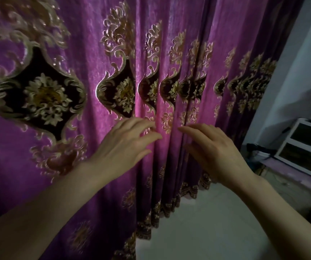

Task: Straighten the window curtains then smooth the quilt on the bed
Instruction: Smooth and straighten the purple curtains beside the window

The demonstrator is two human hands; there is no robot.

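Observation:
Purple curtains (98,53) with gold floral medallions hang across most of the view, gathered into deep folds at the centre. My left hand (124,145) is spread, its fingertips on a fold just left of centre. My right hand (212,152) reaches in from the right with fingers apart, its fingertips at the neighbouring fold. Neither hand grips the cloth. The bed and quilt are out of view.
A white floor (216,231) lies under the curtain hem. At the right, a white-framed unit with dark panels (304,149) rests on a purple-covered surface (289,175) by a pale wall (301,72).

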